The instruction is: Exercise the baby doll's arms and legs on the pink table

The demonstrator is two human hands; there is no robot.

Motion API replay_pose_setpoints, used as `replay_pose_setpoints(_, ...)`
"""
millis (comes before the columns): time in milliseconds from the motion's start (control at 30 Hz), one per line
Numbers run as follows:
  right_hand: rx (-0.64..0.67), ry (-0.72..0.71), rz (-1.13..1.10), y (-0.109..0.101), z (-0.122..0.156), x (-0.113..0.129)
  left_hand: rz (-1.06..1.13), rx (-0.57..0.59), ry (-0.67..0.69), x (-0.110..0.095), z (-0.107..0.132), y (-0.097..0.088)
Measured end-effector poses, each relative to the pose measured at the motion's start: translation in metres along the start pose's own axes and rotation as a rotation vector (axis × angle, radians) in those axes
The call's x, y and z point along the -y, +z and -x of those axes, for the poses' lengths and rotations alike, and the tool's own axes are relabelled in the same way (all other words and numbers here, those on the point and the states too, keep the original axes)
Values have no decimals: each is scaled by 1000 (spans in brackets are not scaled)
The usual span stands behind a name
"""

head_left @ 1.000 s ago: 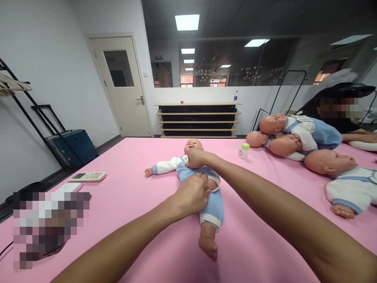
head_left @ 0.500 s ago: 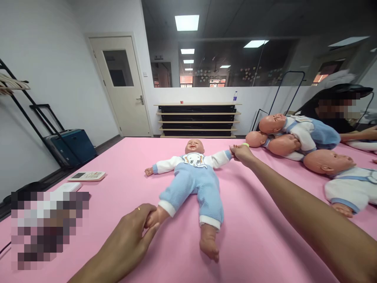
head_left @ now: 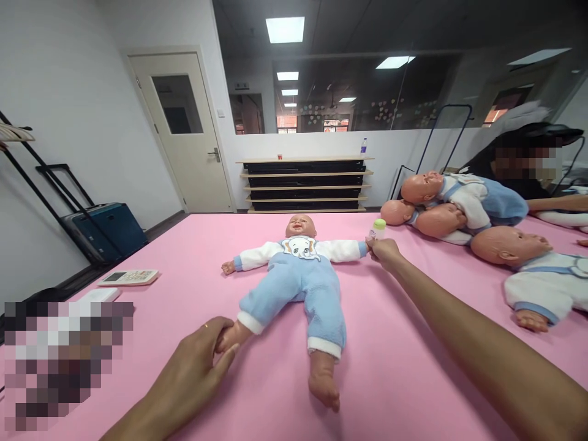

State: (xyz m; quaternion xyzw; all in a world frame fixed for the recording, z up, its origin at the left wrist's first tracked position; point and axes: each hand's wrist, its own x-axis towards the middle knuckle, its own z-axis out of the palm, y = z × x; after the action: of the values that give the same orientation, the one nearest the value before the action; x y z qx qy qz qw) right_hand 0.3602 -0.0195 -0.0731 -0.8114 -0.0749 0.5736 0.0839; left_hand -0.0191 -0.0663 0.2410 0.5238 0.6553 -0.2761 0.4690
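A baby doll (head_left: 298,275) in a blue romper with white sleeves lies on its back on the pink table (head_left: 413,343), arms and legs spread. My left hand (head_left: 202,352) is closed around the doll's foot at the near left. My right hand (head_left: 383,251) reaches across and pinches the doll's hand at the far right. A small bottle with a green cap (head_left: 377,229) stands just behind my right hand.
Several more dolls (head_left: 463,205) are piled at the right, where another person sits with arms on the table. A white calculator (head_left: 129,277) lies at the left edge. A blue suitcase (head_left: 105,229), a door and low shelves stand behind.
A second ago both hands were on the doll's chest and romper. They moved apart to its foot and hand, spreading the limbs out. Since half a second ago little has shifted.
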Motion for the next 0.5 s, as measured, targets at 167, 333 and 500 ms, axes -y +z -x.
replay_pose_setpoints(167,42,-429,332,19,34,72,-51,-229,174,-34,-27,-39)
replay_pose_setpoints(333,258,-855,920,79,94,128,-67,-146,382,-90,-68,-41)
replay_pose_setpoints(500,583,-992,1247,143,120,128,-88,-40,500,-123,-103,1)
